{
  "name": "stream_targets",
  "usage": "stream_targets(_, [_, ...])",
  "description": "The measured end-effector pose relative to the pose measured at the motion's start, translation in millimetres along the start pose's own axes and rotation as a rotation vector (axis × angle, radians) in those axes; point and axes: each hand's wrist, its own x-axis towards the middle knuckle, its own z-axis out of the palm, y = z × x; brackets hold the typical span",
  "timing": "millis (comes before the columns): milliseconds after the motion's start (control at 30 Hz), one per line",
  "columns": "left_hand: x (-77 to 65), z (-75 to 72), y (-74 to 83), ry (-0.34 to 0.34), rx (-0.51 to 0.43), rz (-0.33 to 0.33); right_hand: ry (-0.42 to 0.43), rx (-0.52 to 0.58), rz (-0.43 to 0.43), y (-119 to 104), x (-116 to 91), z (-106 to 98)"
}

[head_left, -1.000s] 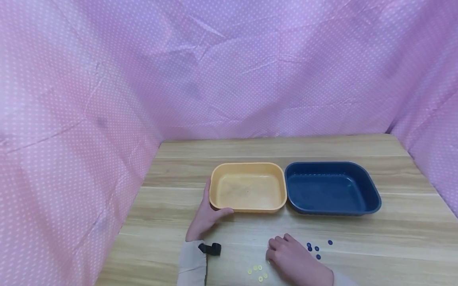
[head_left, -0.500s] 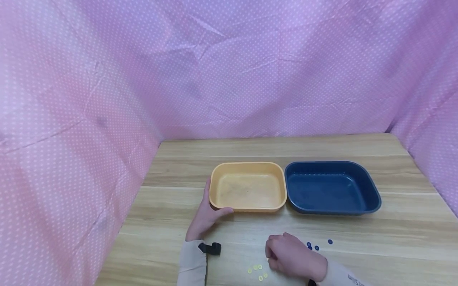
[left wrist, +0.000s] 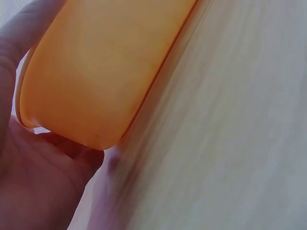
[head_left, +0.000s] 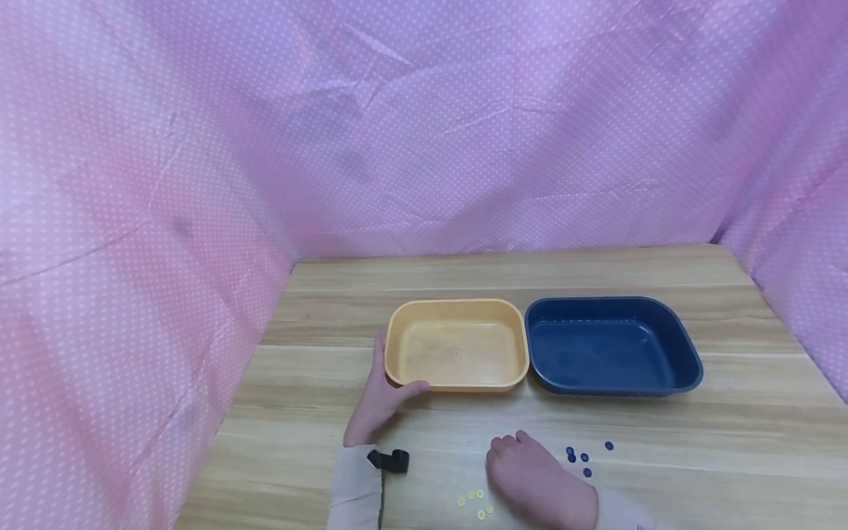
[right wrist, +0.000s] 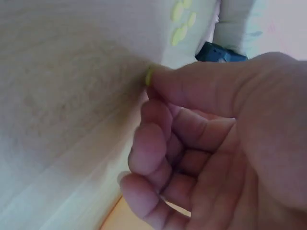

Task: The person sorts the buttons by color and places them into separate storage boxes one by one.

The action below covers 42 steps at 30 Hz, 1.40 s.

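Observation:
My left hand (head_left: 383, 394) grips the front-left corner of the empty orange tray (head_left: 457, 308), thumb along its front wall. The left wrist view shows the tray's corner (left wrist: 96, 72) resting in my left palm (left wrist: 43, 182). My right hand (head_left: 509, 458) is curled on the table in front of the trays. In the right wrist view my right hand (right wrist: 201, 134) has a small yellow disc (right wrist: 149, 76) pinched at its thumb tip, close to the wood. Several loose yellow discs (head_left: 474, 502) lie just left of that hand. Several blue discs (head_left: 580, 457) lie to its right.
An empty dark blue tray (head_left: 682, 346) sits against the orange tray's right side. A black device (head_left: 391, 461) is strapped at my left wrist. Pink dotted cloth (head_left: 165, 221) walls the wooden table (head_left: 729, 434) on the left, back and right.
My right hand went from lying flat near the blue discs to curled, and shifted a little left toward the yellow discs. The left hand stayed on the orange tray.

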Motion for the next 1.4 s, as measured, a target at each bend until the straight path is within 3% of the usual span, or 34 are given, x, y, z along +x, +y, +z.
stream_targets(267, [-1.1, -0.4, 0.2, 0.003, 0.014, -0.009, 0.023, -0.065, -0.009, -5, -4, 4])
stream_targets(567, [-2.5, -1.6, 6.3, -0.031, 0.026, -0.031, -0.083, 0.077, 0.074, 0, -5, 1])
stream_targets(633, [-2.6, -2.3, 6.6, -0.036, 0.027, -0.033, -0.107, 0.15, 0.097, 1, -4, 0])
stream_targets(733, [-1.9, -2.8, 6.8, -0.051, 0.011, -0.028, -0.079, 0.271, 0.112, 5, -3, -3])
stream_targets(867, [0.0, -3.1, 8.2, -0.063, -0.014, -0.029, 0.064, 0.486, 0.088, 16, -5, -9])
stream_targets(967, [1.4, -3.8, 9.6, -0.066, -0.006, -0.032, 0.128, 0.71, 0.094, 30, -6, -21])
stream_targets(1100, [2.5, -5.1, 10.9, -0.074, -0.008, -0.02, 0.15, 1.01, 0.221, 53, -4, -42])
stream_targets(1267, [3.3, -4.5, 10.4, -0.07, -0.015, -0.016, 0.186, 1.248, 0.434, 78, 2, -66])
stream_targets(1400, [4.2, -2.3, 10.2, -0.075, -0.024, -0.01, 0.235, 1.387, 0.476, 90, 7, -76])
